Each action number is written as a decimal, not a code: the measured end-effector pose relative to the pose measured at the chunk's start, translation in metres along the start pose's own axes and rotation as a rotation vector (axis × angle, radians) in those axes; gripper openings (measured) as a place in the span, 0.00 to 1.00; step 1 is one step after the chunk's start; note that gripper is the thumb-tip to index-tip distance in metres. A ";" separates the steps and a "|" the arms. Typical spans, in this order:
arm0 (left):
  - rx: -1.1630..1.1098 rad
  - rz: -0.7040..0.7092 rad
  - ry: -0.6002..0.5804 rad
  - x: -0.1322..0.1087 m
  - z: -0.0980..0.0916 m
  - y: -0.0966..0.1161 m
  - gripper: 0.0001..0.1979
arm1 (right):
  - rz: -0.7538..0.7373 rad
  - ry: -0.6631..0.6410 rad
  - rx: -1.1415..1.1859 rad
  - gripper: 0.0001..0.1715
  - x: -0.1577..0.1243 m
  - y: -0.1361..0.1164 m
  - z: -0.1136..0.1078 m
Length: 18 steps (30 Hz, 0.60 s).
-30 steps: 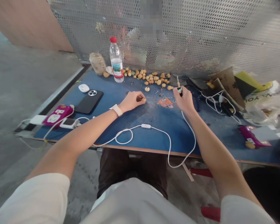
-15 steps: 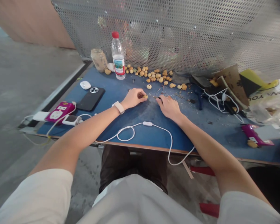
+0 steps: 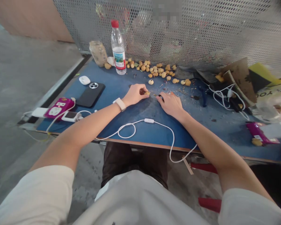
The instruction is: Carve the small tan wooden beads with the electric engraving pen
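Note:
Above the middle of the blue tabletop, my left hand (image 3: 136,94) pinches a small yellowish round piece (image 3: 147,92) between thumb and fingertips. To its right, my right hand (image 3: 170,103) is closed around a dark-handled tool (image 3: 160,97); a thin tip points left at the piece, a short gap away. Most of that tool is hidden by my fingers. Just beyond the hands lies a pale round piece with a dark hole (image 3: 151,82). Behind it spreads a pile of similar yellowish pieces (image 3: 159,70). Crumbs and shavings lie around my right hand.
A red-capped bottle (image 3: 119,57) and a wrapped jar-like container (image 3: 98,53) stand at the back. Left are a black phone (image 3: 91,95), white case (image 3: 84,80) and magenta power strip (image 3: 60,108). A white cable (image 3: 149,121) crosses in front. Cardboard (image 3: 240,87) and plastic bags lie right.
The view has shifted slightly. My left hand still pinches the round piece, which seems slightly turned. My right hand keeps nearly the same place beside it.

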<state>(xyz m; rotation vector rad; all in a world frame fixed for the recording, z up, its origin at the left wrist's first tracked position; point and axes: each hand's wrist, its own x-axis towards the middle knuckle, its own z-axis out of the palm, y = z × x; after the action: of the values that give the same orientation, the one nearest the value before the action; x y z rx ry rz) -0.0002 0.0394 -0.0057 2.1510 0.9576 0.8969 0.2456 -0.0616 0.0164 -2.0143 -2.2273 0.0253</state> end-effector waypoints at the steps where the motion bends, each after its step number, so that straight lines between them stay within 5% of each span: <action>1: -0.001 -0.004 -0.003 0.000 0.000 0.000 0.09 | -0.002 0.000 0.009 0.32 0.000 0.000 -0.001; 18: 0.000 0.008 -0.001 0.001 0.001 -0.004 0.12 | -0.012 0.014 0.085 0.32 -0.002 0.005 -0.003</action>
<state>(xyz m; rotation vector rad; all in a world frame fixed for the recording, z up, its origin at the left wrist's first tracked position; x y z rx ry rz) -0.0003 0.0419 -0.0093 2.1564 0.9491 0.9002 0.2509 -0.0629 0.0189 -1.9510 -2.1916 0.1028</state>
